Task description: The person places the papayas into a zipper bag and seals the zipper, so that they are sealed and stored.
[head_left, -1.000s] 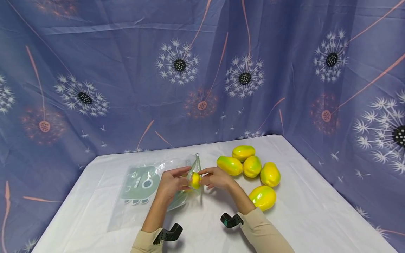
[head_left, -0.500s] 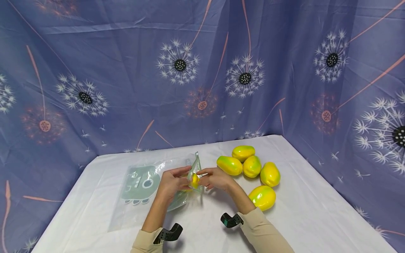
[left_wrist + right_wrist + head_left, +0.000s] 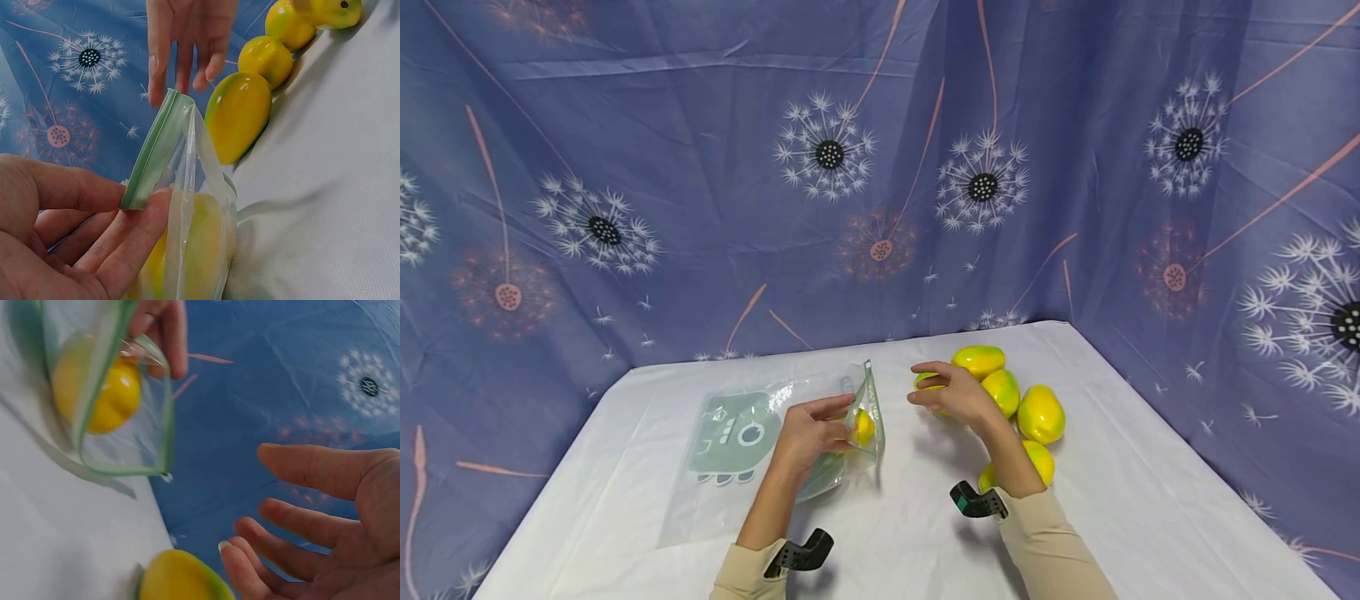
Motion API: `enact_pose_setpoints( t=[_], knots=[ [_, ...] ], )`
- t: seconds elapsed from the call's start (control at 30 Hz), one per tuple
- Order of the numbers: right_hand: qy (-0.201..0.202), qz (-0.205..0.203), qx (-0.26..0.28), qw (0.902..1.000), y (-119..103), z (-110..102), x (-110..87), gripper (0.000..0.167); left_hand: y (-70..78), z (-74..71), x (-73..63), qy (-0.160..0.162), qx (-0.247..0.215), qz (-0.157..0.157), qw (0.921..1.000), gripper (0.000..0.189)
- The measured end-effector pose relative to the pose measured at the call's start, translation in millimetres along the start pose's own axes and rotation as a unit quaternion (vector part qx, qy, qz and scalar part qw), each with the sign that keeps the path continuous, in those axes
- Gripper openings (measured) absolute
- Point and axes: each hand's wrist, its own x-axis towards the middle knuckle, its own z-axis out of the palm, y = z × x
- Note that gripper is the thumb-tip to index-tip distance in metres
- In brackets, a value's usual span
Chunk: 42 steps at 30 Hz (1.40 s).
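Observation:
A clear zip bag with a green cartoon print and a green zip edge lies on the left half of the table. My left hand pinches its green edge, and the mouth gapes toward the right. Just inside the mouth sits a glossy yellow-green papaya, seen through the film in both wrist views. My right hand is apart from the bag, fingers spread and holding nothing. It hovers over the nearest loose papaya, which it partly covers in the head view.
Several more papayas, such as the back papaya and the right-hand papaya, lie on the table's right side. Another papaya is partly behind my right forearm. A white cloth covers the table; a blue dandelion-print curtain hangs behind.
My right hand has left the papaya at the bag's mouth and moved right and back to the loose papayas. The left hand keeps its grip on the bag.

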Motion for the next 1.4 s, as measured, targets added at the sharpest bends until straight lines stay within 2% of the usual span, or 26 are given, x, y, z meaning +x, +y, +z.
enact_pose_setpoints(
  t=[0.2, 0.33, 0.57, 0.77, 0.97, 1.07, 1.4],
  knots=[
    [0.026, -0.017, -0.002, 0.9995, -3.9, -19.5, -7.2, 0.057, -0.1, 0.4, -1.0, -0.004, -0.005, 0.001, 1.0000, 0.050],
    [0.017, -0.020, -0.005, 0.9996, -4.2, -31.5, -13.2, 0.058, -1.4, 2.5, -2.7, -0.011, -0.014, -0.002, 0.9998, 0.050],
    [-0.030, -0.042, -0.038, 0.9979, -5.3, -50.8, -14.4, 0.060, -2.9, 4.1, -1.9, -0.006, -0.015, -0.003, 0.9999, 0.049],
    [-0.064, -0.070, -0.088, 0.9916, -3.9, -68.1, -14.5, 0.058, -2.1, 4.0, -2.0, -0.003, -0.017, -0.003, 0.9998, 0.049],
    [-0.083, -0.069, -0.133, 0.9852, -0.4, -80.2, -21.0, 0.062, -1.0, 3.2, -2.6, -0.003, -0.016, -0.003, 0.9999, 0.049],
    [-0.106, -0.076, -0.150, 0.9801, 2.9, -86.2, -25.5, 0.067, -0.9, 2.1, -2.4, -0.004, -0.015, -0.001, 0.9999, 0.050],
    [-0.166, -0.055, -0.163, 0.9710, 21.1, -103.2, -41.7, 0.068, -0.8, -0.7, -0.9, -0.005, -0.010, -0.004, 0.9999, 0.049]
  ],
)
